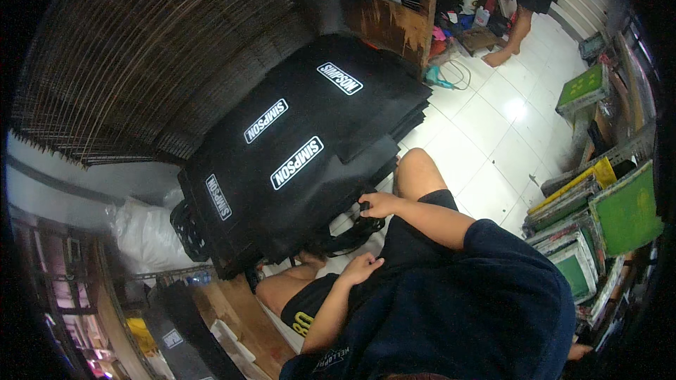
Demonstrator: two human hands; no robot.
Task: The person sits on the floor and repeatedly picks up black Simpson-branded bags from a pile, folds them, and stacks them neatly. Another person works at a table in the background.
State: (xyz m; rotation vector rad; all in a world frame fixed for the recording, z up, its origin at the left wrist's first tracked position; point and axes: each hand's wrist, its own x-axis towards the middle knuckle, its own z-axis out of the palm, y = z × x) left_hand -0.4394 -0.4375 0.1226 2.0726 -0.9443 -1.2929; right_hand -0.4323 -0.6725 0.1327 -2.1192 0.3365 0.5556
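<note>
A wide stack of flat black fabric pieces [303,116] with white printed rectangles spreads out before me. My right hand [380,205] is at the near edge of the stack, its fingers curled round a dark bit of black fabric [365,226] that hangs below the edge; its exact shape is hard to make out. My left hand [360,269] is low over my lap, apart from the stack, with its fingers loosely stretched and nothing visible in them.
Along the far left side rises a tall wire rack [162,56]. White plastic bags [144,232] lie left of the stack. Framed green screens [623,207] lean at the right. Beyond the stack stands a wooden cabinet [394,24], and another person's leg [520,32] is on the tiled floor [458,144].
</note>
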